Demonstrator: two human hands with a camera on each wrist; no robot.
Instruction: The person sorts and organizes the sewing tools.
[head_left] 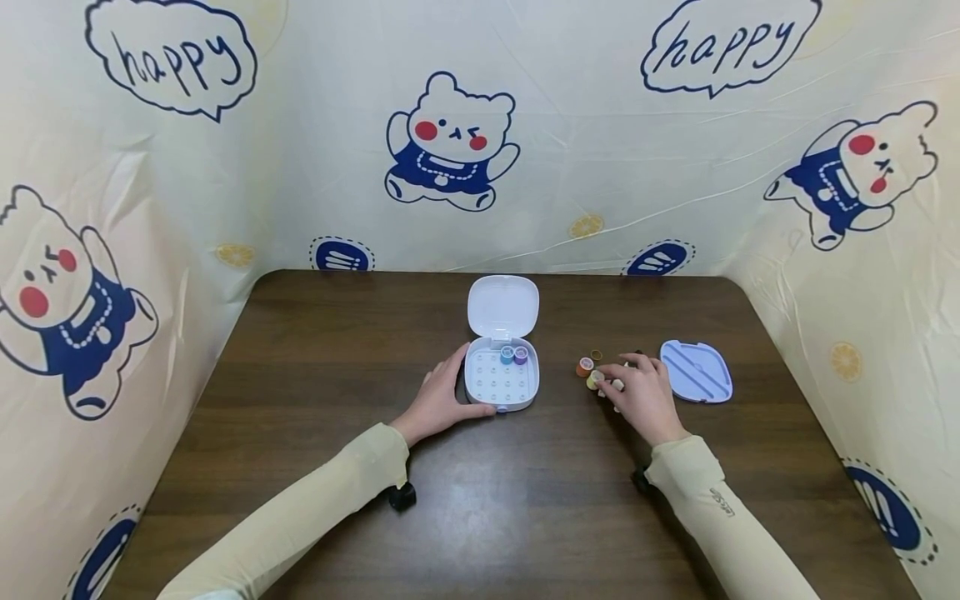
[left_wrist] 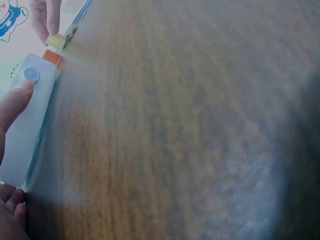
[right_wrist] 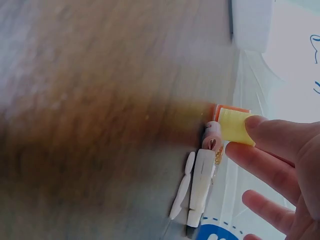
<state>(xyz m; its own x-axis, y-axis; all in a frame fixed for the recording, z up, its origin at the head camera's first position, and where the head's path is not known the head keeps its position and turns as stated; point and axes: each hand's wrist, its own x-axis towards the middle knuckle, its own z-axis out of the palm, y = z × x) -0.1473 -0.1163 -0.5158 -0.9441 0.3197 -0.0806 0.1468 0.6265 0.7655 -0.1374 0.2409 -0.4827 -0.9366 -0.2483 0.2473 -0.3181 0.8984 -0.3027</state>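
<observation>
Already, two spools (head_left: 507,355) are seated in case (head_left: 500,380), gripped by left hand (head_left: 437,397); yellow spool (right_wrist: 234,127) is pinched by right hand (head_left: 647,398); orange spool (head_left: 584,367) is left outside.

One table (head_left: 487,508) fills the lower part of the frame, with one white case (head_left: 517,407) and one lid (head_left: 503,305) at the centre. Four coloured spools show: one blue spool (head_left: 507,355) and one purple spool (head_left: 521,355) inside the case, one orange spool (head_left: 584,367) and one yellow spool (right_wrist: 235,127) right of centre. Beside these lie several pale pieces (right_wrist: 202,170), too crowded to count. One lilac tray (head_left: 697,372) sits farther right. Behind, one cloth (head_left: 562,150) bears three bears (head_left: 441,171), two speech bubbles (head_left: 172,62) and four blue ovals (head_left: 342,254)
</observation>
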